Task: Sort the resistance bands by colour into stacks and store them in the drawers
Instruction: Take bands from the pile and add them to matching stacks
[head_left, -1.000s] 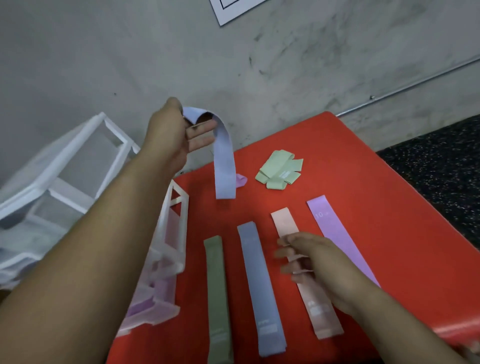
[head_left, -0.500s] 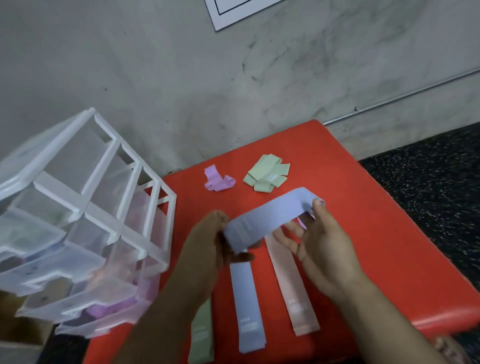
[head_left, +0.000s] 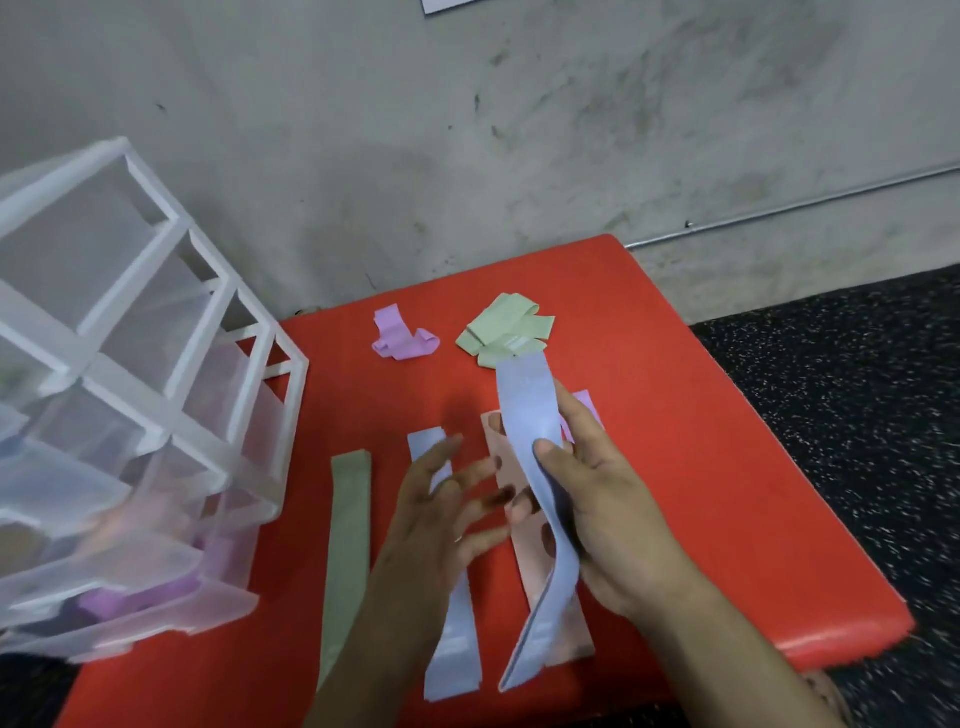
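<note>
- At the left edge of the bench (head_left: 727, 467) stands the drawer unit (head_left: 156, 415).
- On the bench front lies a row of flat bands (head_left: 348, 545), side by side.
- Behind the row, near the wall (head_left: 467, 156), lie the left bunch (head_left: 402, 340) and the right bunch (head_left: 504, 327).
- Above the row's right half hangs the raised band (head_left: 524, 415).

Blue band (head_left: 530, 415), red table (head_left: 701, 467)

I read the curving blue band (head_left: 524, 410) as soft, matt cloth, and the flat olive band (head_left: 347, 545) looks the same. The red pad (head_left: 727, 493) looks like smooth vinyl, shiny along its front edge. The drawer unit (head_left: 171, 364) is frosted translucent plastic in a white plastic frame. The wall (head_left: 467, 130) is rough, mottled concrete.
</note>
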